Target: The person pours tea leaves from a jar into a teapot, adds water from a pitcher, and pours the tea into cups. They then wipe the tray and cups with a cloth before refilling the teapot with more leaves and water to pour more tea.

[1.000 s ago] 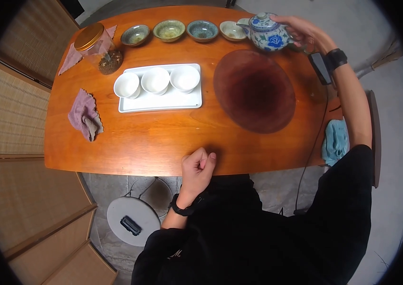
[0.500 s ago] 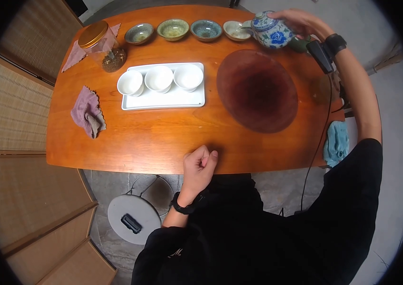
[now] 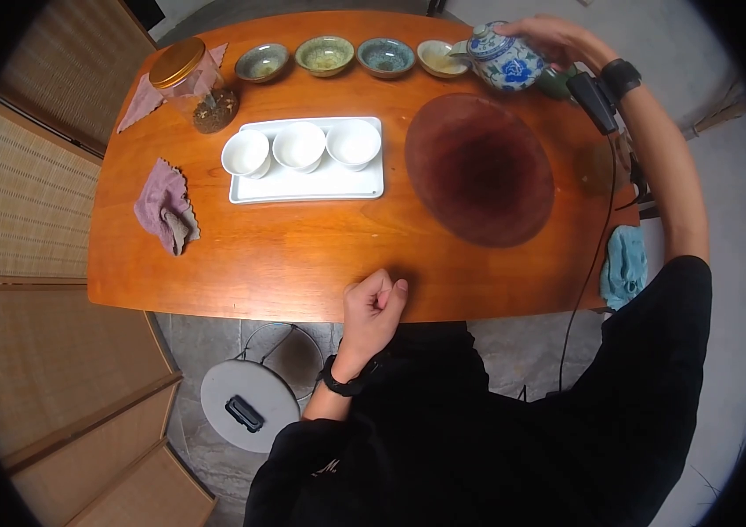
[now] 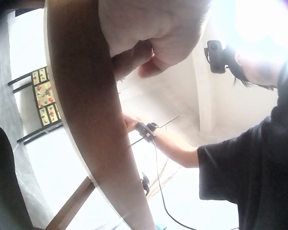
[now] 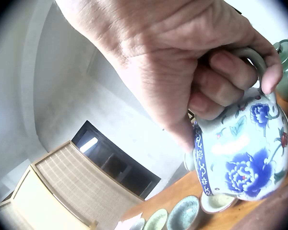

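Note:
A blue-and-white floral teapot [image 3: 506,63] is tilted to the left at the back right of the table, its spout over the small pale bowl [image 3: 440,58]. My right hand [image 3: 557,39] grips it, fingers curled through the handle and thumb reaching to the lid, as the right wrist view shows. Pale yellowish liquid shows inside that bowl. By the near table edge my left hand [image 3: 375,306] is curled into a fist and holds nothing. In the left wrist view the same hand [image 4: 153,33] is beside the table's edge.
Three more glazed bowls line the back, a green one [image 3: 325,57] among them. A white tray [image 3: 303,189] carries three white cups. A dark red round mat [image 3: 478,171] lies right of it. Also here: a gold-lidded jar [image 3: 193,83], purple cloth [image 3: 165,206], and a green pot [image 3: 557,83] behind the teapot.
The teapot has tipped further to the left over the pale bowl, and yellowish liquid now shows in the bowl. My left hand keeps its place. The whole head view has shifted slightly.

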Demonstrator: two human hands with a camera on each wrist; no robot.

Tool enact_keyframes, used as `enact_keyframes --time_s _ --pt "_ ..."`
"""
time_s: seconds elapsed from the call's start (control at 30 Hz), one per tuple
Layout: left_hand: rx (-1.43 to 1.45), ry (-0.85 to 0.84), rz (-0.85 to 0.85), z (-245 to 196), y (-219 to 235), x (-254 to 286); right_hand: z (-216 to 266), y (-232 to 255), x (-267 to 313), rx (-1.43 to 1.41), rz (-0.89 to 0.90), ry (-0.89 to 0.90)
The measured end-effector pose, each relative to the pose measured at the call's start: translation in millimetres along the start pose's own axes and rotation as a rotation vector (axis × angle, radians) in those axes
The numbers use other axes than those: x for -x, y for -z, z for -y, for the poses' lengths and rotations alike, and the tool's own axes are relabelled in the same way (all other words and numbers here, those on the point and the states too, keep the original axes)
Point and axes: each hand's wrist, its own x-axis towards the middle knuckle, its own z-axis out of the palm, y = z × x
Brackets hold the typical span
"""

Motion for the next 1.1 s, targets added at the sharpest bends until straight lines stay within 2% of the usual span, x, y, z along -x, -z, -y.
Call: enact_keyframes --time_s 0.1,0.2,0.3,0.4,0.5,0.53,0.63,0.73,1.0,1.1 --pt "0.013 -0.002 0.002 0.1 -0.2 -0.6 2.1 1.7 0.4 0.048 0.021 -0.012" --pt "0.01 -0.009 0.001 -0.1 -0.4 -0.1 0.7 0.1 3.9 -0.021 0.041 -0.002" --pt "0.001 -0.016 0.003 1.3 0.7 0.1 -17.0 12.0 -3.7 -0.155 0.111 -0.029" --pt "0.0 -0.012 0.002 1.0 0.3 0.1 -30.1 0.7 6.0 -0.284 0.015 -0.027" --pt "0.004 -0.002 0.0 0.2 -0.4 0.8 -45.1 -9.7 6.9 -0.386 0.022 0.013" --pt "0.005 0.0 0.0 0.1 -0.2 1.0 -53.9 -9.3 4.0 -0.426 0.102 0.052" --pt "-0.006 -0.004 -0.006 -0.4 -0.1 1.0 -79.7 -18.4 -5.9 -0.579 0.143 0.111" --pt "-0.038 -0.03 -0.007 0.4 -0.1 0.7 -96.2 -34.1 -6.8 -0.702 0.122 0.131" --pt "-0.047 -0.032 -0.02 1.4 -0.6 1.3 -111.4 -49.2 14.1 -0.9 0.088 0.216" --pt "-0.036 -0.032 -0.019 -3.2 -2.6 1.7 -107.9 -43.6 21.1 -0.949 0.111 0.186"
